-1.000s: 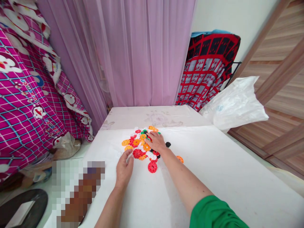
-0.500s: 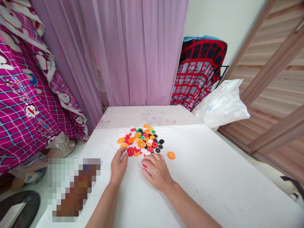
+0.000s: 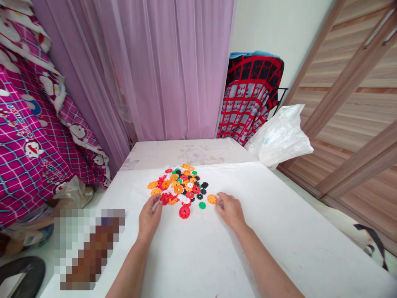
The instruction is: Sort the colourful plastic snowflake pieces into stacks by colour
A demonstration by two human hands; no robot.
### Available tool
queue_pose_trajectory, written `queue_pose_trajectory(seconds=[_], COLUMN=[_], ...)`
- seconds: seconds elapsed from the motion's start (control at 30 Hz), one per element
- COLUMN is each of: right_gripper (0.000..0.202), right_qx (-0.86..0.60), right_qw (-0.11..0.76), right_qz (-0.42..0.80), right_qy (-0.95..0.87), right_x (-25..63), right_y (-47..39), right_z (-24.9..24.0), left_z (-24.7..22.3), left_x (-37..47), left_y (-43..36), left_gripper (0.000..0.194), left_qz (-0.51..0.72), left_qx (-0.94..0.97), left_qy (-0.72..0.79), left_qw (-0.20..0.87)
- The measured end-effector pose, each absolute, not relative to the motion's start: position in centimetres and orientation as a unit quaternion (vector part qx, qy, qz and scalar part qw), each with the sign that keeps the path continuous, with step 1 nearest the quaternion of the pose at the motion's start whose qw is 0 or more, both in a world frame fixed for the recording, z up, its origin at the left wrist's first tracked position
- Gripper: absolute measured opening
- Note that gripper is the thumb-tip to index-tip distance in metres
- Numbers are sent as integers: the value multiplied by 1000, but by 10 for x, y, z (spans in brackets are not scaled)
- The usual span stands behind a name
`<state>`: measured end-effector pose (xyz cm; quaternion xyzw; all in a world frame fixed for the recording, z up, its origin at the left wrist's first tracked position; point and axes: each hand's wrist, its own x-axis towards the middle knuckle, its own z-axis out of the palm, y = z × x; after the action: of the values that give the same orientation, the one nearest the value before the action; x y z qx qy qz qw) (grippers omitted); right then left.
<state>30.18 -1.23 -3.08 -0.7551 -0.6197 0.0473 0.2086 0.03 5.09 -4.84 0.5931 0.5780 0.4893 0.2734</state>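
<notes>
A pile of notched plastic discs [image 3: 178,189] in red, orange, white, green and black lies on the white-covered table. At the pile's left front edge is my left hand [image 3: 150,216], thumb and fingers apart, fingertips near a red disc [image 3: 164,199]. My right hand [image 3: 231,210] rests low over the table to the right, fingers apart, beside a loose orange disc [image 3: 212,199]; whether it touches the disc I cannot tell. Between the hands lie a green disc [image 3: 202,205] and a red disc [image 3: 184,212], in front of the pile.
The white cloth [image 3: 192,260] covers the near table, with a flowered cover [image 3: 195,153] behind it. A white plastic bag [image 3: 281,134] stands past the right back corner. Purple curtains [image 3: 173,70] hang behind; a wooden wardrobe [image 3: 350,107] stands at right. A blurred patch [image 3: 96,248] hides the left side.
My right hand has moved right, from the front of the pile to beside the orange disc. A green disc and a red disc now show where it was. My left hand stays by the pile.
</notes>
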Motion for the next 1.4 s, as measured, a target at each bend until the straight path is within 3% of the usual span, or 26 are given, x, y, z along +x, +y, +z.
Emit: queue_pose_trajectory(seconds=[0.17, 0.3, 0.57, 0.77, 1.17, 1.4], right_gripper=[39, 34, 25, 33, 39, 42], right_qx=[-738, -723, -675, -695, -708, -728], right_qw=[224, 269, 270, 309, 223, 255], right_qz=[58, 53, 54, 74, 54, 77], right_qy=[-634, -634, -684, -645, -668, -632], right_x=[305, 299, 288, 298, 305, 329], right_y=[-3, 1, 20, 17, 18, 47], right_z=[-35, -33, -32, -44, -38, -37], left_z=[-47, -45, -42, -42, -43, -47], left_x=[1, 1, 1, 2, 1, 0], left_y=[50, 49, 48, 47, 48, 49], left_gripper=[37, 37, 38, 40, 37, 39], left_qz=[484, 475, 474, 474, 475, 473], left_qx=[592, 600, 595, 589, 597, 597], left_qy=[583, 585, 587, 589, 583, 583], left_qw=[274, 268, 276, 284, 277, 284])
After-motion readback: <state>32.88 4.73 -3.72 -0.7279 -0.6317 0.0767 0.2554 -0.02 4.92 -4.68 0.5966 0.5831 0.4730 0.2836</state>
